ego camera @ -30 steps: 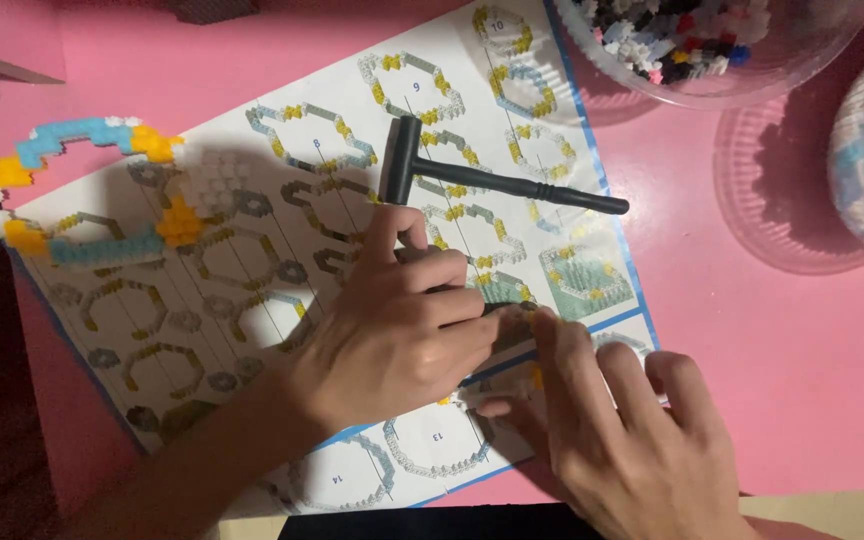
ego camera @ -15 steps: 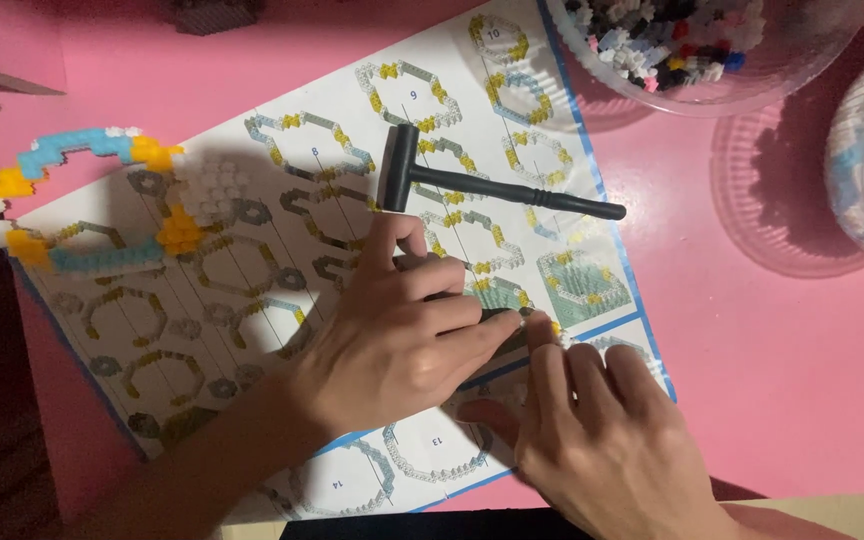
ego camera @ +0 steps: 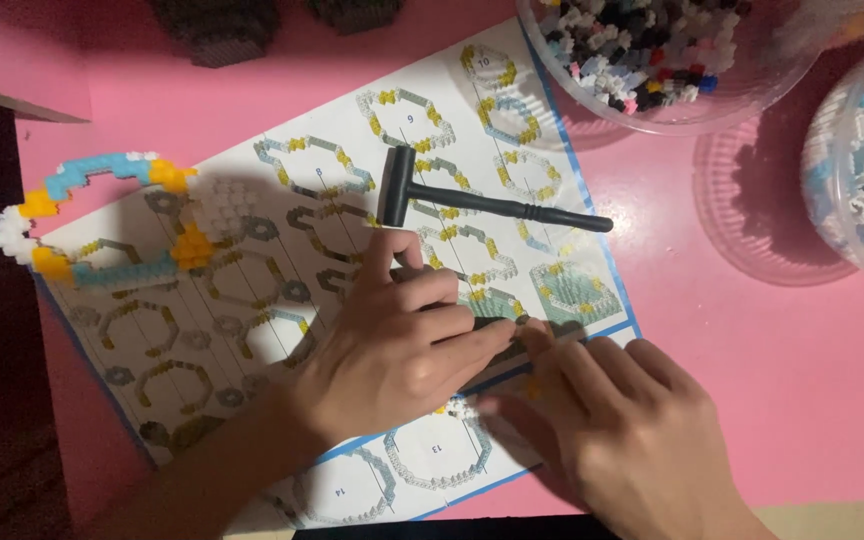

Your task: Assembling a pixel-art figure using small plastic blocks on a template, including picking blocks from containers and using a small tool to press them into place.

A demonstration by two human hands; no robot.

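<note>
Left hand and right hand, fingers pressed together on a small dark piece below the hammer, could slip and scatter it.

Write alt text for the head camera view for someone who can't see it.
Two hands, left hand and right hand, press together on small building blocks over a printed instruction sheet on a pink table. A small black hammer lies on the sheet, near a partly built colourful block ring and clear tubs of blocks.
</note>
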